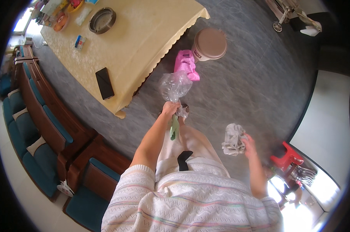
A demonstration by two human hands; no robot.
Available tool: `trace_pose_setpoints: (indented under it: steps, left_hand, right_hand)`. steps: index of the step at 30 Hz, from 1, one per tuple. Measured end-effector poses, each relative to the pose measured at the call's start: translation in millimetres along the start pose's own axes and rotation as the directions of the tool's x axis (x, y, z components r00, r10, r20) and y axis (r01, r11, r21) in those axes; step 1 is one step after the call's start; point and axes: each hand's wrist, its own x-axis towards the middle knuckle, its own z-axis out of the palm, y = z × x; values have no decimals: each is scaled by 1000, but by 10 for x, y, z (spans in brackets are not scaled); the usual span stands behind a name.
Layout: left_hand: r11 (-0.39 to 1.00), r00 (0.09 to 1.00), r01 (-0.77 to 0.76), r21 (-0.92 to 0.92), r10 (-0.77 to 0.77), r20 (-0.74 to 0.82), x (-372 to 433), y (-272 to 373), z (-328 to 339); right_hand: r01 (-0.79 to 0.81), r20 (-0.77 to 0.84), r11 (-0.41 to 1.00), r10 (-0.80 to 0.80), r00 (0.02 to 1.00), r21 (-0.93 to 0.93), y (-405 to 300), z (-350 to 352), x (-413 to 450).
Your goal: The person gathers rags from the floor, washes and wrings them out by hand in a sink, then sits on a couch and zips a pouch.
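Note:
My left hand grips a crumpled clear plastic bag that puffs out above the fist. Something pale green, thin and perhaps cloth, hangs below the same hand. Out to the side, my right hand holds a bunched greyish-white cloth over the floor. Beyond the plastic bag, a pink plastic bag or packet stands on the floor against a round bin with a brown lid. Part of the bag in my left hand overlaps the pink one in view.
A table with a yellow tablecloth bears a black phone, a round ashtray, a cigarette pack and fruit. Wooden seating with teal cushions lines the left. A red stool stands right; a stroller farther off.

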Motion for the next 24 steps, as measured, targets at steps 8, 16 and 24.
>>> trace_pose_setpoints:
  steps: [8, 16, 24]
  left_hand:
    - [769, 979, 185, 612, -199, -45, -193, 229, 188]
    - [708, 995, 99, 700, -77, -63, 27, 786, 370]
    - [877, 987, 146, 457, -96, -131, 111, 1210, 418]
  right_hand:
    - [8, 49, 1000, -8, 999, 12, -42, 37, 11]
    - [41, 49, 998, -38, 998, -48, -94, 36, 150]
    - [3, 48, 998, 0, 999, -63, -144, -17, 187]
